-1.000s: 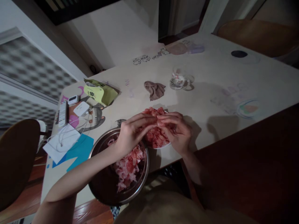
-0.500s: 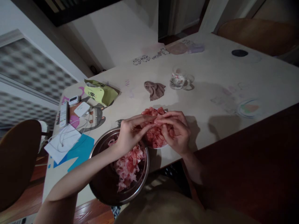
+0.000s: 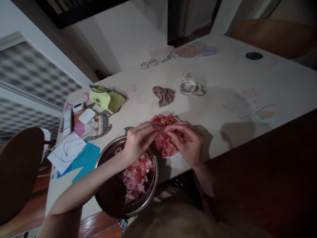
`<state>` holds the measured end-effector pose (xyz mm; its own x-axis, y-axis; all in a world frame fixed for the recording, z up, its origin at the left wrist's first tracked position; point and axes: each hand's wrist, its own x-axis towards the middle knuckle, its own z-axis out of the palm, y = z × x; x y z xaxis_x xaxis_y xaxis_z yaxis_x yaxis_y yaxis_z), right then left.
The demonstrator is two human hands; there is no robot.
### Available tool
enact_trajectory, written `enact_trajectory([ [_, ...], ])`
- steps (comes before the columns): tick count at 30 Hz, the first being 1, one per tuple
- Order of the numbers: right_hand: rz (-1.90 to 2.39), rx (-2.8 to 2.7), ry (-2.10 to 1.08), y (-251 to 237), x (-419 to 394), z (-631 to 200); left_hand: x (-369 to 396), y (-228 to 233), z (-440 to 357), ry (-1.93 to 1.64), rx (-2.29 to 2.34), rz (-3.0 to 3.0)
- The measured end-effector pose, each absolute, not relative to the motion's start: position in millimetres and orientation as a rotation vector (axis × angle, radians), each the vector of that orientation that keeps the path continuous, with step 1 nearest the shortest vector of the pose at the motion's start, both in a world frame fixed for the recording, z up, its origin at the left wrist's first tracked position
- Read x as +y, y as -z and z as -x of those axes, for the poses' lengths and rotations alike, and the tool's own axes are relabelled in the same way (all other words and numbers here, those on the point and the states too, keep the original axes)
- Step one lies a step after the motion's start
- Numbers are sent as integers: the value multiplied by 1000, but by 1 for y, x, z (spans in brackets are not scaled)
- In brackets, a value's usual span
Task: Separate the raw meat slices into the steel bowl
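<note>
Showing the head view: the left hand (image 3: 138,140) and right hand (image 3: 186,142) meet fingertip to fingertip, both pinching one red fruit piece (image 3: 165,131) over the heaped white plate (image 3: 173,154). Half a second earlier the right fingers curled lower (peeling seems underway). Pale scraps fill the steel bowl (image 3: 152,185) alongside.

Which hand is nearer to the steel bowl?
Left. The left hand hangs over the steel bowl's far rim, fingers reaching to the red pieces on the plate. The right hand is over the plate, beyond the bowl.
</note>
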<state>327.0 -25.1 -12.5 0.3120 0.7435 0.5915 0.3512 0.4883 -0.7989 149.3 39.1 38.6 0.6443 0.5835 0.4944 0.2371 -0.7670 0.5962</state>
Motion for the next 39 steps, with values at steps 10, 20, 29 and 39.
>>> enact_trajectory([
  [10,1183,-1207,-190,14,-33,-312,36,-37,-145,-1006,527,-2551],
  [20,1227,-1262,-95,10,-35,-311,37,-37,-134,-831,473,-3029],
  [29,1253,-1285,-72,8,-37,-310,37,-42,-136,-836,397,-3334],
  [39,1245,-1315,71,12,-40,-307,46,-47,-130,-808,195,-3422],
])
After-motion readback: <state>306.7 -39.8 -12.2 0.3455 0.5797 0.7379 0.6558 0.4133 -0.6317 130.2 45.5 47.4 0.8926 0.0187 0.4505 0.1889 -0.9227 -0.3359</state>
